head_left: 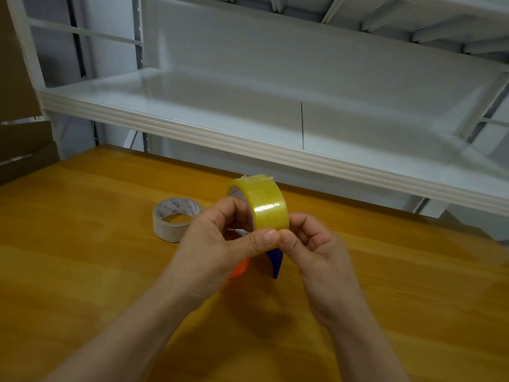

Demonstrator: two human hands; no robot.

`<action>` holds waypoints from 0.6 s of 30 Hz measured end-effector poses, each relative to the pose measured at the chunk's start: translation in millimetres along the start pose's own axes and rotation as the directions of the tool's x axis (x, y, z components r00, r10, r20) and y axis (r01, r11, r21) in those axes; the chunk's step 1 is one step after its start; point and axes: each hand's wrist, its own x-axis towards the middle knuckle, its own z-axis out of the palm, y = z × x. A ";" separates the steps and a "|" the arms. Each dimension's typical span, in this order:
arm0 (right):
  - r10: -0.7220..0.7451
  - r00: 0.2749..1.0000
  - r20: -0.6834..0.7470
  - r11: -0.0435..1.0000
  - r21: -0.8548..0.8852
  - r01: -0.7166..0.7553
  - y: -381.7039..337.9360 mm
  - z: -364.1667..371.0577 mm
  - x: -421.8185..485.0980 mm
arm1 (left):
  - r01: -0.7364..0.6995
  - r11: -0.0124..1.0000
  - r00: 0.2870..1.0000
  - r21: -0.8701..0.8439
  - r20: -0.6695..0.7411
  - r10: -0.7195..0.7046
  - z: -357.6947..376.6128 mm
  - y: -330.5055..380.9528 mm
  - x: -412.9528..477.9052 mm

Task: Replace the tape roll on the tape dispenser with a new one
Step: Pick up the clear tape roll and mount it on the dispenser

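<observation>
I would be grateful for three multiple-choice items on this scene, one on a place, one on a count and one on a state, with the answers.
1. Where does the grey tape roll lie?
A) flat on the wooden table, beside the left hand
B) on the floor
C) in a drawer

2. How many tape rolls show?
A) one
B) two
C) four

3. What is the state of the yellow tape roll?
A) lying flat on the table
B) held up by both hands
C) stuck to the wall

Answers:
1 A: it rests on the tabletop, left of the hands.
2 B: only the grey and the yellow one are visible.
3 B: the left hand and the right hand pinch it above the table.
</observation>
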 end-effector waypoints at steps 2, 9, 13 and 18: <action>0.034 0.999 -0.012 0.996 0.077 -0.033 0.7 1.1 0.4 | -0.039 0.998 0.998 0.040 -0.041 0.041 0.1 -0.3 0.1; 0.151 0.989 -0.002 0.929 0.343 -0.141 -0.1 5.4 0.6 | -0.017 0.971 0.942 0.240 -0.321 0.096 -11.5 1.7 3.3; 0.223 0.974 0.048 0.891 0.395 -0.223 -2.2 7.6 -0.2 | 0.042 0.995 0.974 0.089 -0.224 -0.021 -15.1 0.1 5.3; 0.220 0.975 0.031 0.909 0.356 -0.217 -6.4 8.7 0.3 | -0.010 0.961 0.987 0.278 -0.150 0.054 -18.6 1.7 6.0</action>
